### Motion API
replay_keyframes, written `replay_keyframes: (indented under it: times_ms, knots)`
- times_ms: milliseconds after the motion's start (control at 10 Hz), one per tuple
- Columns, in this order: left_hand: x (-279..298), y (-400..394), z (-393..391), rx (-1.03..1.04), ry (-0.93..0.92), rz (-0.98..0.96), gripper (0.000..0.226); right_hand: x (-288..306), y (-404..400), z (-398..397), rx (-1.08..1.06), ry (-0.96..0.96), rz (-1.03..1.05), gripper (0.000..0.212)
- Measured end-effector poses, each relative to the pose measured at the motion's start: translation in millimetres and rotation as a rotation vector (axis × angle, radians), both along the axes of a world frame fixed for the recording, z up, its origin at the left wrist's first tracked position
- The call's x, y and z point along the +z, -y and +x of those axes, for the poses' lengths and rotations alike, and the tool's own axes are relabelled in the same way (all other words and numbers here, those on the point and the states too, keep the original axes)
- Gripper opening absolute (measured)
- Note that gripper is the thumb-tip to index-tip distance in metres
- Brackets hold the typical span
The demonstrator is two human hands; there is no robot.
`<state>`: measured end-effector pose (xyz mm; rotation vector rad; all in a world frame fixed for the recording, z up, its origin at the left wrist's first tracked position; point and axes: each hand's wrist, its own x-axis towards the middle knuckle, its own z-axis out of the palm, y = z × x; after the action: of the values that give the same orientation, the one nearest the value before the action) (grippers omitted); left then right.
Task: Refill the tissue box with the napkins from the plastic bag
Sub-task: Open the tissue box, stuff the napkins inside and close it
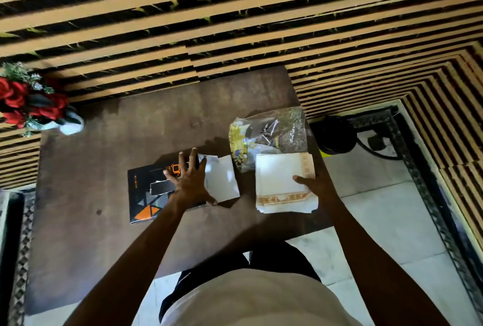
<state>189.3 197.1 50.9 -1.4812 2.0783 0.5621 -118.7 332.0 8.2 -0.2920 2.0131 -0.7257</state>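
A black tissue box (146, 195) with orange triangles lies flat on the brown table (104, 163). Its white end flap (222, 179) stands open toward the right. My left hand (189, 179) presses on the box top with fingers spread, thumb at the near edge by the flap. A stack of white napkins (279, 176) with a gold patterned border rests on the table to the right of the box. My right hand (313, 184) grips that stack at its near right corner, thumb on top. The crumpled clear plastic bag (271, 132) with yellow print lies just behind the napkins.
A vase of red flowers (34, 103) stands at the table's far left corner. A slatted wood wall rises behind the table. On the floor to the right sits a black round object (334, 134) with a cable. The table's right edge runs just past the napkins.
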Motion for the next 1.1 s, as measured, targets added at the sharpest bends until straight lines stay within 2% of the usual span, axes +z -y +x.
replay_keyframes:
  times_ms: [100,200,300,400,500,600,700,800,900,1000,1100]
  knots:
    - [-4,-2,0,-0.014,0.025,-0.026,0.140,3,3,-10,-0.002,0.188,-0.009,0.032]
    - [-6,-2,-1,-0.034,0.045,-0.036,0.140,7,9,-19,0.067,0.314,0.067,0.033]
    - [-5,-1,-2,-0.037,0.050,-0.019,0.143,20,13,-21,0.181,0.307,0.086,0.035]
    - [-5,-1,-2,-0.040,0.067,-0.013,0.145,23,6,-17,0.279,0.422,0.033,0.038]
    - [-6,-2,-3,-0.049,0.094,-0.018,0.149,17,-2,-12,0.402,0.379,-0.018,0.041]
    - [-7,-2,-5,-0.049,0.103,-0.008,0.151,13,-3,-14,0.483,0.299,-0.111,0.053]
    - [-7,-1,-4,-0.036,0.084,-0.001,0.152,26,-1,-19,0.437,0.300,-0.169,0.039]
    - [-6,-2,-2,-0.028,0.056,-0.015,0.151,52,1,-17,0.282,0.407,-0.247,0.026]
    - [-5,-3,-1,-0.017,0.014,-0.013,0.149,61,8,-6,0.102,0.463,-0.259,0.024]
    - [-4,0,3,0.003,-0.074,-0.001,0.148,34,26,19,0.125,0.418,-0.225,0.028]
    - [-2,0,8,0.011,-0.157,-0.001,0.148,41,41,49,0.253,0.431,-0.205,0.038]
